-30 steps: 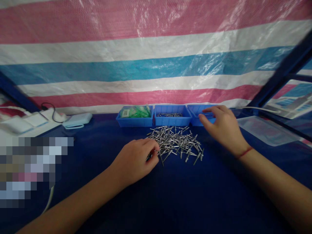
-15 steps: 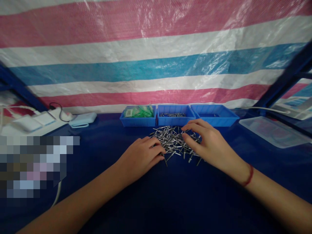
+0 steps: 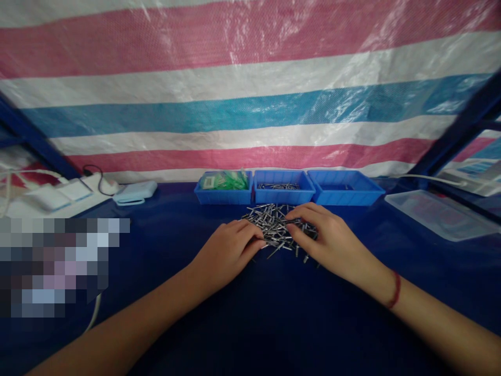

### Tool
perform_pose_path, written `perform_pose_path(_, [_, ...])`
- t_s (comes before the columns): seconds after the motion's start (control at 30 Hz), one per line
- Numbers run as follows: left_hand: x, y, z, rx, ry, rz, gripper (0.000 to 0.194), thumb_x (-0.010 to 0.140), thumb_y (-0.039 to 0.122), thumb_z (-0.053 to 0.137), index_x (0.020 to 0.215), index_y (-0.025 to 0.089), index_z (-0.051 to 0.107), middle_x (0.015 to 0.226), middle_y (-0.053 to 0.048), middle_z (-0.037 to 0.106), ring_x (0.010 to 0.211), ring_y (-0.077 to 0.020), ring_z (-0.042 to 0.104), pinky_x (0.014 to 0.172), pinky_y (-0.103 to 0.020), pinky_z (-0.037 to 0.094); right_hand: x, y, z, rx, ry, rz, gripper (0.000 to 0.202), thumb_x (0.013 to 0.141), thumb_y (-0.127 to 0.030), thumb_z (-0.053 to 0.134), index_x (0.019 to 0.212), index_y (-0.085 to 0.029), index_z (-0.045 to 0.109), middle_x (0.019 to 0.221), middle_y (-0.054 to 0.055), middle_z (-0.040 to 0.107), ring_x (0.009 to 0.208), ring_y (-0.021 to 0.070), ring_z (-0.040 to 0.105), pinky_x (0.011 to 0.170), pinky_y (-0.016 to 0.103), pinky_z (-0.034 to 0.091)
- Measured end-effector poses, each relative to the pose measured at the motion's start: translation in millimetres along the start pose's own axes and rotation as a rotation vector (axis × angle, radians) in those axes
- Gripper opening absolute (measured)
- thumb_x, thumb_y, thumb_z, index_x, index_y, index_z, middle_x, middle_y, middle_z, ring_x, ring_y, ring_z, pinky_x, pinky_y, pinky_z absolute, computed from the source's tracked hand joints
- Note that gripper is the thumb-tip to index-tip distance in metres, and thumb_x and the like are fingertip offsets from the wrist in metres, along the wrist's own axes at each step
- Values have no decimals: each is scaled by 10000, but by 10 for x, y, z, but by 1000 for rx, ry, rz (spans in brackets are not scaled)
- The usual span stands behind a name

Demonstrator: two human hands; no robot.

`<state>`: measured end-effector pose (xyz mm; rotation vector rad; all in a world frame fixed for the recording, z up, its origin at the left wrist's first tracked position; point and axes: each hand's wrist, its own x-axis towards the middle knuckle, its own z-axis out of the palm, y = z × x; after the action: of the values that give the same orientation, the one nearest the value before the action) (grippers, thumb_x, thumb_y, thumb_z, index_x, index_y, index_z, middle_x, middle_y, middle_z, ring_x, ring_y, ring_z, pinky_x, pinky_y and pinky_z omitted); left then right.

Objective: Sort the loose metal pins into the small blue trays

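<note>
A loose heap of silver blind rivets [image 3: 271, 219] lies on the dark blue table between my hands. My left hand [image 3: 227, 249] is at the heap's left edge, thumb and forefinger pinched together with a few rivet stems showing at their tips. How many it holds is hard to make out. On the other side, my right hand [image 3: 332, 235], with a red band at its wrist, reaches over the right part of the heap. Its thumb and forefinger are apart, and the fingertips are close to the rivets. The other fingers of both hands are partly hidden.
Behind the heap stand three blue bins: one with a green packet [image 3: 229, 180], a middle bin [image 3: 285, 196] with rivets, and a right bin [image 3: 346, 197]. A clear plastic lid [image 3: 442, 214] lies right. A power strip [image 3: 58, 201] and pale blue case [image 3: 135, 192] are left.
My left thumb and forefinger have closed together at the heap's edge. My right hand has moved slightly left and lower over the rivets.
</note>
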<state>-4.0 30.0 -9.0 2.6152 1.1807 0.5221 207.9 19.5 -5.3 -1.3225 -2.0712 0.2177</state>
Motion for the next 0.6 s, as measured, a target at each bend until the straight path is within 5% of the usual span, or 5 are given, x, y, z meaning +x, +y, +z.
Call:
perform_pose_path(0.27, [-4,14,25,-255,247,-114,252,886,252,494,1120,199,572,950,-23,674,806,-152,615,763,-288,480,-13,-96,36,211,-41,50,110,780,-196,576,853,-211,657,855,35,671,773,174,618,707,324,502])
perform_pose_path(0.6, [-24,114,31,-426,214,-130,149,882,241,507,951,200,633,865,20,680,752,-126,610,714,-231,462,-88,-261,104,689,-47,261,193,756,-372,642,831,-194,647,744,21,646,646,149,590,593,293,485])
